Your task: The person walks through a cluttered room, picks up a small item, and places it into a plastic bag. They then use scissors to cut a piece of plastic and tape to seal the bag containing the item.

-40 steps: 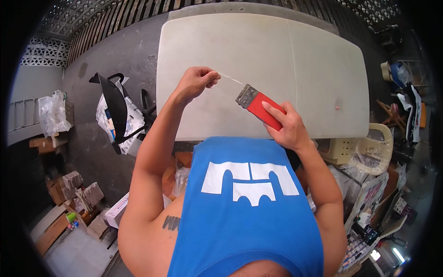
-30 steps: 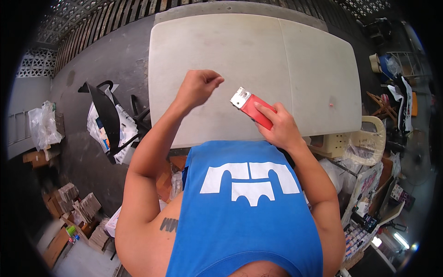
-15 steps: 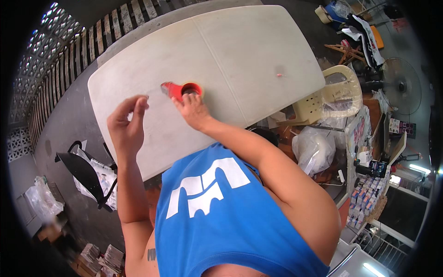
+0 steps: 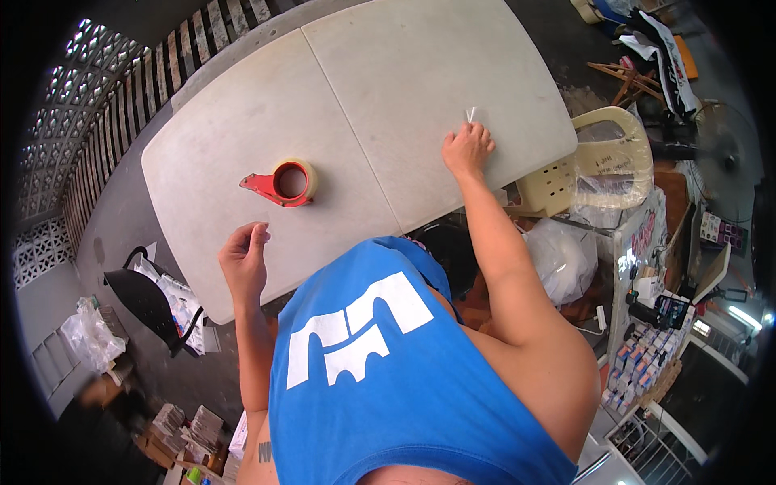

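A red handheld tape dispenser with a roll of clear tape lies on the white folding table. Nearer to me, my left hand is raised in a pinch. A small clear scrap, apparently a piece of tape, shows at its fingertips. My right hand reaches far to the right of the table, fingers curled down on a small clear plastic bag. Only the bag's top edge sticks out beyond the fingers; the rest is hidden under them.
A cream plastic chair partly wrapped in plastic stands at the table's right edge. Behind it is a fan. A black chair stands left of the table. A clear bag sits below the right edge.
My right hand has let go of the tape dispenser and moved right onto the small clear bag. The left hand has come lower, still pinched. My view has shifted.
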`<move>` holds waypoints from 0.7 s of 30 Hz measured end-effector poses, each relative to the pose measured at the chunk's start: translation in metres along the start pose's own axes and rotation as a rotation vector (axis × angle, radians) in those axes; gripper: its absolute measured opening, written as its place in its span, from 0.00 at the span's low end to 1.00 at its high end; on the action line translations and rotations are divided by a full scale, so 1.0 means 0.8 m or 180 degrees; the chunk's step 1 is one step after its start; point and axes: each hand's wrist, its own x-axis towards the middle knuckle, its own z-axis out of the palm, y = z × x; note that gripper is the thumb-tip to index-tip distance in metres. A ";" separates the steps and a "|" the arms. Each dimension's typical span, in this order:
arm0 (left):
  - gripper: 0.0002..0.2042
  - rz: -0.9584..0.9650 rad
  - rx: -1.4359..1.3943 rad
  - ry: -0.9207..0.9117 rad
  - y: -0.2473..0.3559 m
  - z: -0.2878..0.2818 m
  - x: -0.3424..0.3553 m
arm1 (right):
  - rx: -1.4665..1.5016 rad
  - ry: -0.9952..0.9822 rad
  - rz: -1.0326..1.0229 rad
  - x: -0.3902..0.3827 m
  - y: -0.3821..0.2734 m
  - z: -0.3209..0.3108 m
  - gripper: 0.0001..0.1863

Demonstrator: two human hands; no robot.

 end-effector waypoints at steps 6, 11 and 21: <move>0.10 0.0068 0.0002 0.0032 0.008 0.036 0.002 | -0.0010 -0.0075 -0.0370 0.016 0.004 0.012 0.23; 0.09 0.0104 0.0010 -0.0038 0.005 0.049 -0.001 | 0.0312 -0.0134 -0.0980 -0.025 -0.034 0.005 0.23; 0.09 -0.0049 0.0064 -0.0127 -0.003 0.050 -0.024 | 0.1174 -0.0250 -0.2227 -0.155 -0.105 -0.012 0.22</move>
